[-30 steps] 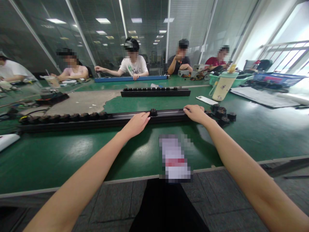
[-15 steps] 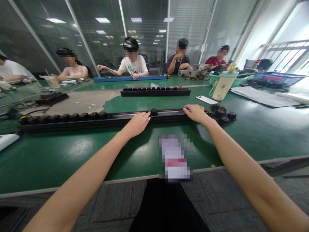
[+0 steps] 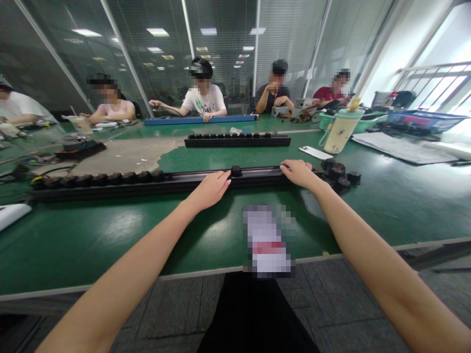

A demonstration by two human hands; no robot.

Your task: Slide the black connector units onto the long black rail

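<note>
Your left hand (image 3: 208, 191) and right hand (image 3: 299, 173) lie open on the black rail (image 3: 257, 174) at twelve o'clock, gripping nothing. Knobs (image 3: 99, 179) line it from the left to mid-rail; the right stretch is bare, with loose knobs (image 3: 337, 171) at one o'clock on the bench (image 3: 91, 235).

A cream water bottle (image 3: 340, 138), a white smartphone (image 3: 315, 152), a green plastic basket (image 3: 328, 121), a blue bar (image 3: 198, 120), a seated co-worker (image 3: 203, 99)
</note>
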